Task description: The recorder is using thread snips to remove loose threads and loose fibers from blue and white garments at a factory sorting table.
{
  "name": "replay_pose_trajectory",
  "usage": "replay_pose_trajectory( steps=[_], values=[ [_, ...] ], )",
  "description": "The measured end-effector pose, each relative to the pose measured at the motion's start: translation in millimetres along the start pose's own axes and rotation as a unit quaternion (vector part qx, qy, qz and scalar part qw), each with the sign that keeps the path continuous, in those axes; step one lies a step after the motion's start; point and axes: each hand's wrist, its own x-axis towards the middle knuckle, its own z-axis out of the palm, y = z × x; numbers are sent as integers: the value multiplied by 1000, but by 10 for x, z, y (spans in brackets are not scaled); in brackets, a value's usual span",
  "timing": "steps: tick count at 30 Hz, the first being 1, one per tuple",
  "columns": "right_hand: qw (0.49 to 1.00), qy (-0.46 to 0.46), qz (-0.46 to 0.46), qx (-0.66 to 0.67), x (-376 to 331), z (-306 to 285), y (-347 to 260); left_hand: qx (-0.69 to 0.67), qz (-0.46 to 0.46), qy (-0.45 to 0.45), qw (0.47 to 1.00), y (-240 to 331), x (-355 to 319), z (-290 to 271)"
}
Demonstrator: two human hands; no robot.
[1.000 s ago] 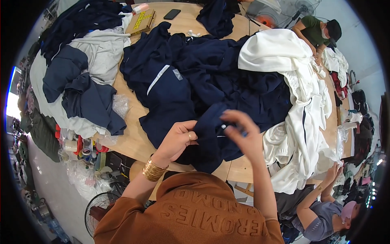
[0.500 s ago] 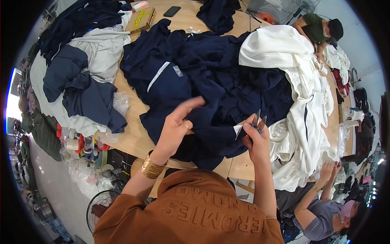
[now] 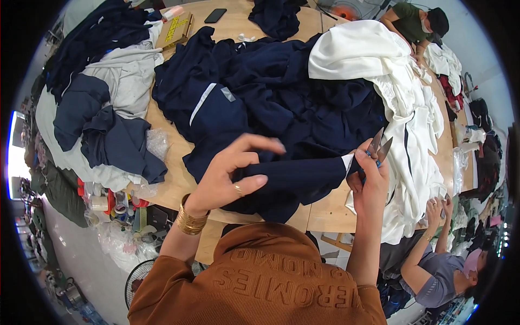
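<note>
My right hand (image 3: 370, 176) is closed around small scissors (image 3: 385, 150) with blue on the handles; their blades point up and stand apart. The same hand pinches the end of a navy garment (image 3: 303, 176), where a small white patch (image 3: 347, 162) shows beside the thumb. From there the cloth runs leftward in a straight fold to my left hand (image 3: 230, 173). That hand has its forefinger stretched out and thumb apart, with the thumb lying over the cloth. A finger ring and a gold bangle stack (image 3: 192, 216) are on that arm.
More navy cloth (image 3: 281, 103) with a white stripe covers the table (image 3: 179, 157). White garments (image 3: 357, 51) lie right, grey and navy clothes (image 3: 116, 141) left. A phone (image 3: 215, 15) and cardboard box (image 3: 174, 31) lie at the far edge. Two people (image 3: 414, 24) work at the right.
My right hand has moved right with the scissors and the garment's end, drawing the cloth out straighter. My left hand has shifted slightly, its thumb now showing over the cloth.
</note>
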Motion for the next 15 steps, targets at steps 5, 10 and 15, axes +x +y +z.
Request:
replay_pose_trajectory(
  steps=[5, 10, 15],
  values=[
    [999, 26, -1, 20, -66, 30, -27, -439, -227, 9, 869, -14, -64, 121],
    [999, 32, -11, 16, -98, -65, -17, -443, -249, 100, 856, 78, -48, 290],
    [997, 59, -31, -25, -132, -133, 22, -440, -249, 111, 855, 96, -53, 333]
  ],
)
